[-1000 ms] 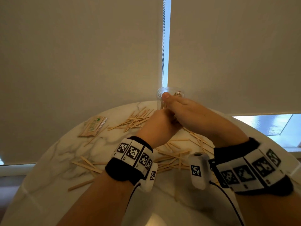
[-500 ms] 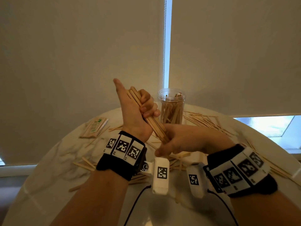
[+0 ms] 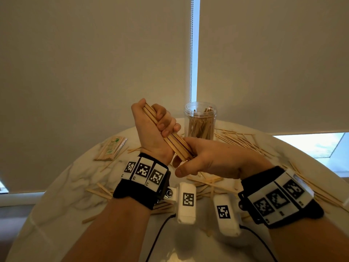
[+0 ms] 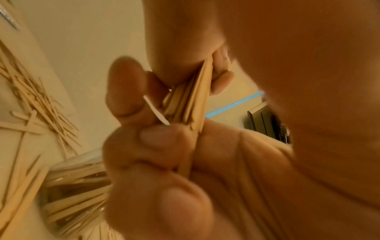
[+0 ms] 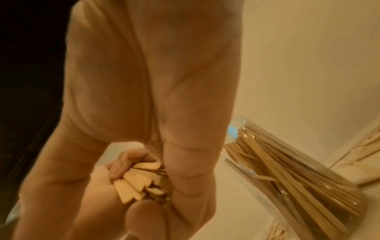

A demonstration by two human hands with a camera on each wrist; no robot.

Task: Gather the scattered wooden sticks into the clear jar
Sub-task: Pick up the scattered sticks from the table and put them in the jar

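While a wrapped stick packet (image 3: pixel 111 147) is lying far left on the marble desk (image 3: pixel 62 186) among loose sticks (image 3: pixel 243 140), the left hand (image 3: pixel 151 133) is curling its fingers (image 3: pixel 166 120) around a tilted stick bundle (image 3: pixel 168 135). Behind, the clear jar (image 3: pixel 200 121) is standing upright, holding sticks. The right hand (image 3: pixel 209 159) is cupping the bundle's lower end, fingers curled around it.

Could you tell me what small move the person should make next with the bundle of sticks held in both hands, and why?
Probably carry the bundle of sticks over the clear jar and lower it in end first. The left hand grips its upper part, the right hand cups its lower end, and the ends look roughly squared. The jar stands upright and open just behind the hands, partly filled, while many loose sticks lie on the table.
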